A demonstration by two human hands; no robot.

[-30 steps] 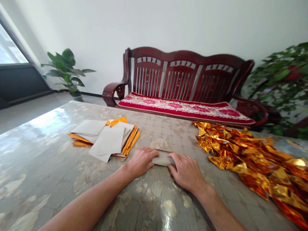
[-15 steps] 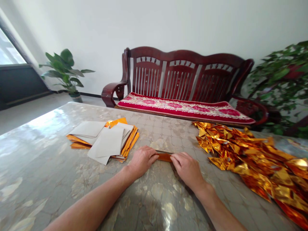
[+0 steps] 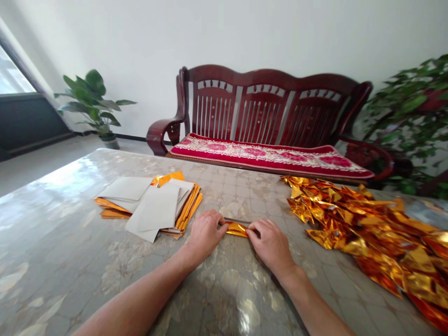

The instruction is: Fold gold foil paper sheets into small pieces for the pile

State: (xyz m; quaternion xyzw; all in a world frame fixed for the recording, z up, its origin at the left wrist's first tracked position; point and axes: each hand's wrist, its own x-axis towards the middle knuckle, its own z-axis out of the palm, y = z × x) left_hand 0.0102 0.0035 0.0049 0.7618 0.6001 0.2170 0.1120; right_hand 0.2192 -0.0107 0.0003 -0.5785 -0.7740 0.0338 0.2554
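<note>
Your left hand (image 3: 204, 232) and right hand (image 3: 271, 243) pinch opposite ends of the narrow folded strip of gold foil paper (image 3: 237, 228), fingers pressed down on it, its long axis running left-right on the marbled table (image 3: 70, 261) between them.

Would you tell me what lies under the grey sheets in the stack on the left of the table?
Under the grey sheets lie gold foil sheets, their edges showing at the right side and far corner. How many there are, and their middles, is hidden by the grey sheets.
</note>
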